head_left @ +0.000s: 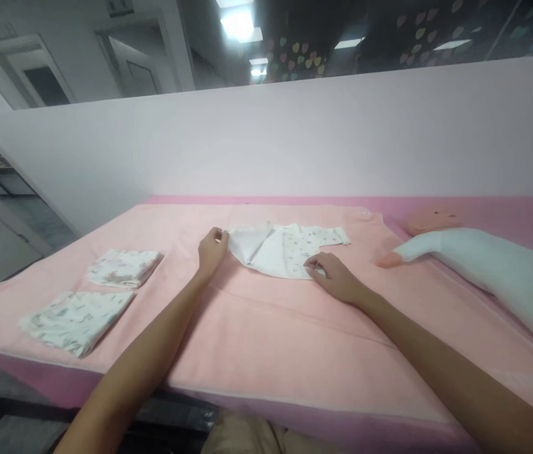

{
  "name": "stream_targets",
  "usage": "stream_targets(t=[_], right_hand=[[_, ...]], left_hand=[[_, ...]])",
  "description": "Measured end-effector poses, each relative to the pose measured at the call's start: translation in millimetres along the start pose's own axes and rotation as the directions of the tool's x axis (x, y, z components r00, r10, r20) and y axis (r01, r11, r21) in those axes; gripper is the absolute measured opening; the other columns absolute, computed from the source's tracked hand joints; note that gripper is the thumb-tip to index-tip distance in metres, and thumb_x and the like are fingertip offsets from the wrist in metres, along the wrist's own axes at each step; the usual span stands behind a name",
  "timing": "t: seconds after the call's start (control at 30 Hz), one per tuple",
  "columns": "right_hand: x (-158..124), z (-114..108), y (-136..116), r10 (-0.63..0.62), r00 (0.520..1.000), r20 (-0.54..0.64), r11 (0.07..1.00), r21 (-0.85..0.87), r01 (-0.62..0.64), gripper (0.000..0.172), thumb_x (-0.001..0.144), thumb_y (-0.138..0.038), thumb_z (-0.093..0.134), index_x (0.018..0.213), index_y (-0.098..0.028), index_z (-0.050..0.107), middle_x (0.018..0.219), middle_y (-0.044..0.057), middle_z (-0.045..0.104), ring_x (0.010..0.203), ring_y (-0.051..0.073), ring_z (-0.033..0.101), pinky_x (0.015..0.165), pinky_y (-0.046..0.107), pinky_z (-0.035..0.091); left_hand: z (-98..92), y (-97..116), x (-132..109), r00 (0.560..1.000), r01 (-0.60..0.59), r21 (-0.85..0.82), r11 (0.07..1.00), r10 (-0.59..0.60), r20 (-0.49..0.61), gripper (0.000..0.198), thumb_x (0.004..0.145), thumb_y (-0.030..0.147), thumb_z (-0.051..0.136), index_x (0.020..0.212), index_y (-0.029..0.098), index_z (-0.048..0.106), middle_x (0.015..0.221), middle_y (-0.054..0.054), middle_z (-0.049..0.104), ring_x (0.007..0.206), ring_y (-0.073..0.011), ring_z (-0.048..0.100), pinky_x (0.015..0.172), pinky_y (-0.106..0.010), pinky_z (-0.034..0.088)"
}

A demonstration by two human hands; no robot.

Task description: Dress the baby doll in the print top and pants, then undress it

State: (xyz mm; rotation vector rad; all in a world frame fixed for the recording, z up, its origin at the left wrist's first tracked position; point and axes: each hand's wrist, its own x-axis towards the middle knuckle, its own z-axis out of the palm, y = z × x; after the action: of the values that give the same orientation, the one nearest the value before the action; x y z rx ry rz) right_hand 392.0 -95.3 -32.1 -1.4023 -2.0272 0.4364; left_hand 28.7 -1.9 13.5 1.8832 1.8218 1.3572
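Note:
A small white printed baby shirt [290, 247] lies partly folded on the pink towel [257, 315] near the far middle. My left hand [212, 249] pinches the shirt's left edge, fingers closed on the fabric. My right hand [335, 275] rests on the shirt's lower right corner, fingers curled and pressing the cloth down. Both forearms reach in from the near edge.
Two folded printed garments lie at the left: one [123, 267] farther, one [77, 320] nearer the towel's front edge. A baby doll in a pale blue suit [493, 268] lies at the right. A white partition wall [295, 139] stands behind the pink table.

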Motion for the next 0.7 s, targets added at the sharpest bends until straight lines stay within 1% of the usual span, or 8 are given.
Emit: stream_targets(t=[0.07,0.17,0.27,0.37,0.43,0.5,0.6,0.7], right_hand=[[0,1,0,-0.004,1.000,-0.003,1.000,0.002,0.004,0.030,0.103,-0.048,0.054,0.116,-0.025,0.068,0.118,0.006,0.068,0.111,0.022,0.059,0.099,0.040,0.048],[-1,1,0,0.000,1.000,0.001,1.000,0.005,0.000,0.031,0.103,-0.049,0.053,0.116,-0.025,0.068,0.117,0.006,0.068,0.110,0.022,0.058,0.098,0.040,0.049],[-2,0,0,-0.004,1.000,0.013,1.000,0.000,0.004,0.032,0.103,-0.050,0.053,0.117,-0.025,0.067,0.117,0.006,0.067,0.109,0.022,0.058,0.097,0.041,0.048],[-2,-1,1,-0.021,1.000,0.021,1.000,-0.009,0.021,0.033,0.102,-0.050,0.054,0.118,-0.025,0.067,0.118,0.007,0.067,0.110,0.023,0.058,0.097,0.041,0.048],[-2,-1,2,-0.029,0.999,0.024,1.000,-0.010,0.029,0.033,0.102,-0.051,0.054,0.119,-0.025,0.067,0.118,0.006,0.067,0.111,0.024,0.058,0.098,0.042,0.048],[-2,-1,3,-0.030,0.999,0.028,1.000,-0.004,0.030,0.033,0.102,-0.052,0.053,0.119,-0.026,0.066,0.119,0.006,0.067,0.112,0.024,0.058,0.099,0.042,0.048],[-2,1,6,-0.030,0.999,0.029,1.000,0.002,0.029,0.034,0.103,-0.052,0.052,0.119,-0.025,0.067,0.118,0.007,0.067,0.113,0.024,0.057,0.100,0.043,0.048],[-2,1,8,-0.038,0.999,0.030,0.999,-0.002,0.038,0.035,0.103,-0.052,0.052,0.119,-0.025,0.067,0.118,0.008,0.067,0.113,0.024,0.057,0.100,0.043,0.048]], left_hand=[[-5.9,-16,8,0.993,0.116,-0.014,0.993,-0.116,-0.017,0.016,0.096,0.040,0.056,0.094,0.026,0.063,0.098,0.000,0.076,0.092,-0.0222,0.069,0.079,-0.032,0.046],[-6.9,-30,9,0.972,0.225,0.010,0.974,-0.225,0.066,0.023,0.094,0.048,0.059,0.102,0.026,0.061,0.100,-0.002,0.078,0.095,-0.0253,0.070,0.082,-0.035,0.048],[-3.2,-31,4,0.976,0.164,0.118,0.979,-0.179,0.127,0.032,0.092,0.056,0.062,0.103,0.026,0.061,0.098,-0.002,0.078,0.097,-0.0281,0.071,0.095,-0.042,0.045],[-1.2,-29,1,0.975,0.069,0.191,0.979,-0.107,0.196,0.027,0.091,0.050,0.063,0.103,0.027,0.062,0.096,0.000,0.078,0.098,-0.0279,0.071,0.107,-0.048,0.037],[-2.9,-29,2,0.966,0.051,0.205,0.977,-0.100,0.237,0.020,0.089,0.042,0.063,0.104,0.027,0.063,0.095,0.001,0.078,0.098,-0.0266,0.072,0.108,-0.048,0.036],[-6.8,-32,2,0.962,0.063,0.214,0.975,-0.117,0.248,0.020,0.088,0.039,0.063,0.105,0.028,0.065,0.097,0.001,0.078,0.097,-0.0261,0.072,0.104,-0.045,0.039],[-12.8,-37,1,0.958,0.066,0.259,0.963,-0.134,0.253,0.021,0.086,0.039,0.063,0.103,0.028,0.066,0.100,-0.001,0.078,0.096,-0.0264,0.072,0.102,-0.043,0.042],[-13.4,-40,1,0.952,0.011,0.349,0.937,-0.118,0.284,0.025,0.087,0.046,0.061,0.102,0.026,0.064,0.102,-0.004,0.078,0.102,-0.0296,0.070,0.106,-0.048,0.038]])
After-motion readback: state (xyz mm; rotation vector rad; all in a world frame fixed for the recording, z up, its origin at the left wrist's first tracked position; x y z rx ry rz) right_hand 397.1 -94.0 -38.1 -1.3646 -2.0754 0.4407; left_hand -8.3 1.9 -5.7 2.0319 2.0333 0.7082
